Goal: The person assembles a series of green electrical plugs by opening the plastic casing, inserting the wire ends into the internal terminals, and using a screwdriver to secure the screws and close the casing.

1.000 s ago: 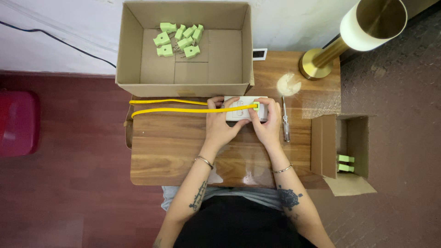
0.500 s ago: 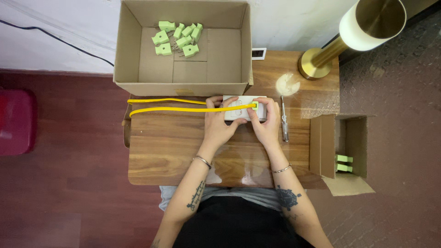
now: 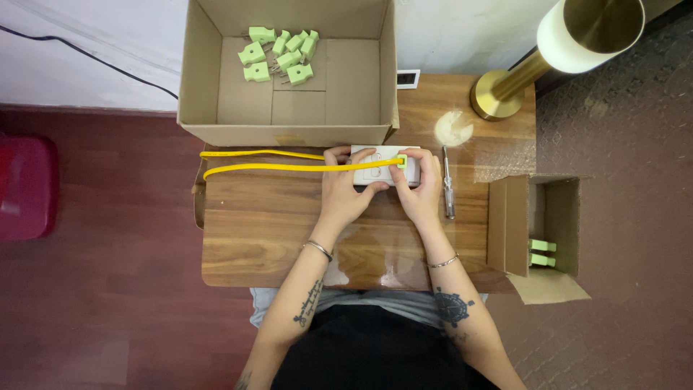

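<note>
no shift since a second ago: left hand (image 3: 346, 189) and right hand (image 3: 421, 186) still clasping white socket block (image 3: 385, 165), yellow cable (image 3: 289, 162) stretched left.

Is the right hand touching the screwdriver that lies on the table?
Apart. The head view shows a strip of bare table between the right hand and the screwdriver.

The hands (image 3: 382, 189) are covering most of the white socket block (image 3: 384, 160) — its lower face is staying hidden. The green plug (image 3: 401, 162) is showing only partly under the fingertips. The lamp (image 3: 588, 32) is running off the top edge, and the red object (image 3: 25, 186) off the left — its kind is unclear.
</note>
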